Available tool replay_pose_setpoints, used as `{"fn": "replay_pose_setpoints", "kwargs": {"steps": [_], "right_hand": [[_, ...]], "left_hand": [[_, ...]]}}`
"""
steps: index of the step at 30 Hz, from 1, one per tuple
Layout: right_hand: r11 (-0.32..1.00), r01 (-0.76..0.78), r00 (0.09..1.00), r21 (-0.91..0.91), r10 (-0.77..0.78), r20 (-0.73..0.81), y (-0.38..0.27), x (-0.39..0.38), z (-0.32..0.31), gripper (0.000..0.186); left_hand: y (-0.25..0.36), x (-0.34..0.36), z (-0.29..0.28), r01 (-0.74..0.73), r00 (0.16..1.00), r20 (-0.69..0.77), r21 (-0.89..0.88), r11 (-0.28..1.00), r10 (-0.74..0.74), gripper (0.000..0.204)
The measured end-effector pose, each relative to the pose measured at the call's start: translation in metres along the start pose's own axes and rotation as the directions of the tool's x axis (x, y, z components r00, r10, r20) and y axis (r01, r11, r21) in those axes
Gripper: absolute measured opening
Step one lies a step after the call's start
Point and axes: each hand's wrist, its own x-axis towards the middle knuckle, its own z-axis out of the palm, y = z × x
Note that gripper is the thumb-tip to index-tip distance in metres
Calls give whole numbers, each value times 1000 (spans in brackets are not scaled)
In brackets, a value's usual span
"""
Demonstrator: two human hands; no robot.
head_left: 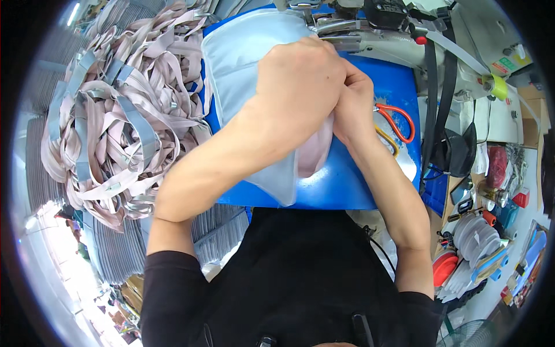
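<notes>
A light blue fabric piece (243, 58) with a pink side showing (317, 151) lies across the blue table, and its lower corner hangs near the front edge. My left hand (300, 78) is closed over its right part, just in front of the sewing machine's presser area (312, 20). Close against it, my right hand (355, 101) is closed too, fingers pinched at the fabric's edge. Both sets of fingertips are mostly hidden, as is the exact grip. Right of my right hand lie scissors (399, 124) with red and yellow handles.
Tangled pink and grey straps (127, 127) are heaped at the left, with stacked grey pieces (113, 246) below them. The blue tabletop (347, 185) ends at my apron. Black straps (439, 87) hang at the right, near a cluttered bench with a red round container (444, 267).
</notes>
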Motion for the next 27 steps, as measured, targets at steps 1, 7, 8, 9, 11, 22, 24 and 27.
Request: {"fn": "replay_pose_setpoints", "kwargs": {"steps": [1, 7, 8, 9, 11, 22, 24, 27], "right_hand": [[999, -18, 1000, -32, 19, 15, 0, -3, -4, 30], [971, 16, 1000, -237, -14, 13, 3, -36, -20, 34], [953, 79, 997, -291, -69, 45, 2, -47, -23, 34], [929, 142, 989, -341, -121, 82, 1, -60, -26, 35], [905, 152, 987, -398, -114, 116, -5, -86, -33, 35], [965, -177, 982, -196, 186, 33, -29, -117, -27, 26], [976, -186, 982, -116, 188, 1, -26, -107, -21, 25], [981, -188, 982, -37, 188, 12, -22, -87, -14, 24]], "left_hand": [[1, 2, 3, 29, 999, 33, -25, 999, -28, 29], [-4, -11, 16, 205, 977, 40, -414, 887, -207, 41], [1, -27, 14, 195, 977, 13, -461, 866, -212, 45], [8, -45, 12, 195, 975, 6, -506, 840, -223, 49], [21, -87, 4, 1, 986, -139, -547, 837, -92, 56], [31, -104, 5, -316, 896, -433, -473, 822, 96, 31], [23, -96, 3, -315, 900, -421, -445, 838, 114, 30], [8, -82, 3, -315, 908, -391, -399, 861, 151, 31]]}}
